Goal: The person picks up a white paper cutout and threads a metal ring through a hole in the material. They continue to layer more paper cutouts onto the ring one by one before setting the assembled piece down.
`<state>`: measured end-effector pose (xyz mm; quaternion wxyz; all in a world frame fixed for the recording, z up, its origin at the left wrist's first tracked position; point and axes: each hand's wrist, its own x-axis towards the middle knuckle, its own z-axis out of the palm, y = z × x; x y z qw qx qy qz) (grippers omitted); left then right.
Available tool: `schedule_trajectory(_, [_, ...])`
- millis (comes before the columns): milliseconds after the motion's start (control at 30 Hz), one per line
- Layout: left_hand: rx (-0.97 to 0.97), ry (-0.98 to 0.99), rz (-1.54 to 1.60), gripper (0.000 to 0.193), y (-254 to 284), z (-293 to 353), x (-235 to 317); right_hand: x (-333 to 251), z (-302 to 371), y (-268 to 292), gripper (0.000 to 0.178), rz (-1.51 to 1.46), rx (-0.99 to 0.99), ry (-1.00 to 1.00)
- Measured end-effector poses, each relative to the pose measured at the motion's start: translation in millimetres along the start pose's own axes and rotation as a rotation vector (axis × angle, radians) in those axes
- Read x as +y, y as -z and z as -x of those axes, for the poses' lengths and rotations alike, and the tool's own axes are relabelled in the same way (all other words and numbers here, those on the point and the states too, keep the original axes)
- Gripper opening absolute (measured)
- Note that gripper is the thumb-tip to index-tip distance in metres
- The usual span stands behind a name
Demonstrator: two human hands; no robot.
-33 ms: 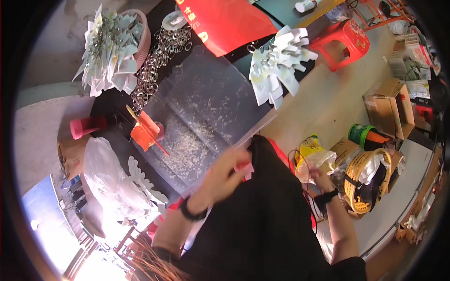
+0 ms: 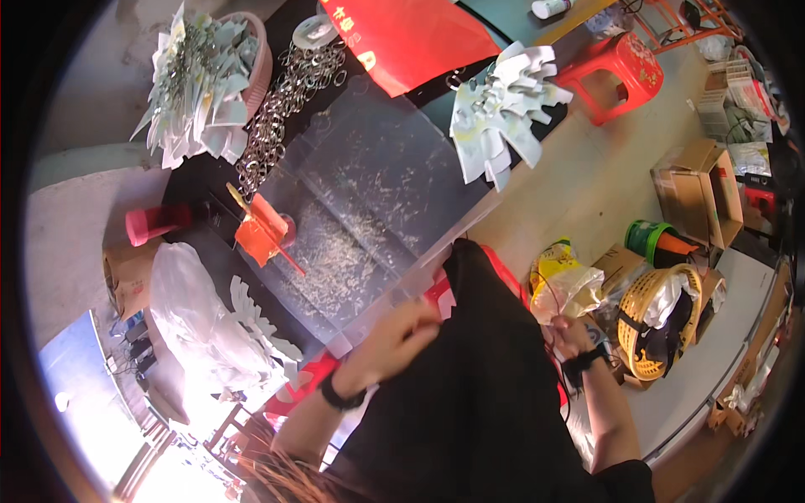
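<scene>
My left hand (image 2: 392, 342) is over my lap at the near edge of the table, beside the black cloth (image 2: 474, 335) that covers my body. Its fingers are curled together, and whatever they may hold is hidden. Lower right, my right hand (image 2: 573, 337) is closed on a thin dark cord (image 2: 553, 289) that loops above it and trails down beside the black cloth. Both wrists carry black bands. Ahead of my left hand lies a clear plastic sheet (image 2: 352, 159) strewn with pale scraps (image 2: 340, 260).
On the table are an orange holder (image 2: 262, 230), metal rings (image 2: 268, 126), fanned grey-white pieces (image 2: 503, 117), a pink basket (image 2: 258, 59) of similar pieces and a red bag (image 2: 411, 42). At right are a red stool (image 2: 620, 75), a yellow basket (image 2: 641, 360), a cardboard box (image 2: 696, 193) and a yellow-and-clear bag (image 2: 566, 281).
My left hand has shifted slightly down and left, its fingers drawing together. My right hand has moved a little lower with the cord. The view has tilted slightly.
</scene>
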<state>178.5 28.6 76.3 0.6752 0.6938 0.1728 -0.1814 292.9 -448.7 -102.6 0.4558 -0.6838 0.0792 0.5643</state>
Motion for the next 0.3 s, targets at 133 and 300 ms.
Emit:
schedule_trajectory(133, [0.349,0.359,-0.105,0.025,-54,155,-149,-17,20,-108,0.027,-0.085,0.057,-0.253])
schedule_trajectory(300, [0.640,0.570,0.770,0.037,-120,234,-319,43,29,-115,0.039,0.150,-0.011,-0.112])
